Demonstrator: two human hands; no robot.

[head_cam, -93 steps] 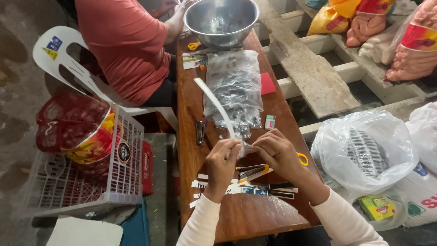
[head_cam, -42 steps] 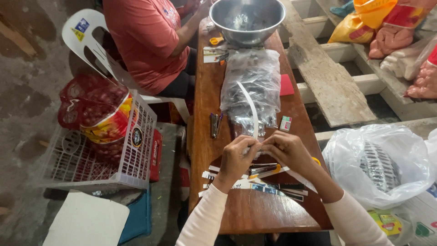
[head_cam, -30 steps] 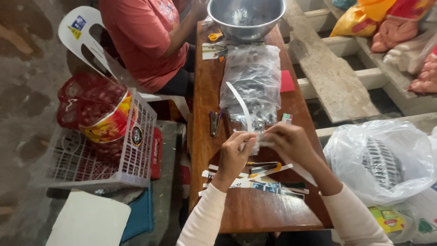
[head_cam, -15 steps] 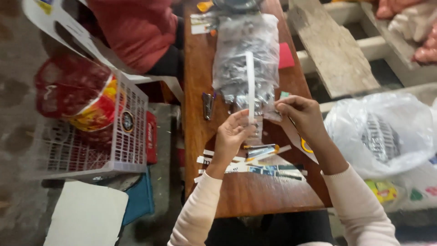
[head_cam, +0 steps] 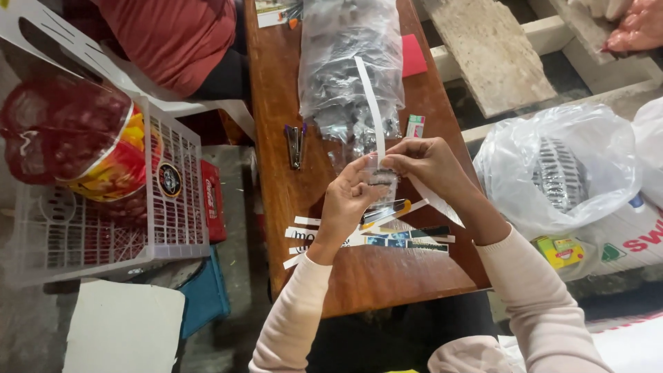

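**Two hands pinch a small packet and a white strip over the table**

What is inside the small packet (head_cam: 378, 178) is hard to make out; fingers cover most of it. The person in red (head_cam: 173, 34) at 11 o'clock is cut off by the top edge, and so is the big clear bag (head_cam: 349, 62) at 12 o'clock.

The left hand (head_cam: 352, 197) is closed narrow, fingertips pinching the packet from its lower left side. The right hand (head_cam: 425, 162) is also closed, thumb and fingers pinching the packet's top edge together with the lower end of the strip (head_cam: 371, 103).

The strip is long and thin. Its long axis runs from the hands toward 12 o'clock, leaning a little to 11, and it lies across the bag. The packet is above the middle of the table (head_cam: 276, 159), near cut paper strips (head_cam: 373, 238) at 6 o'clock. A stapler (head_cam: 295, 145) lies at 9 o'clock from the hands.
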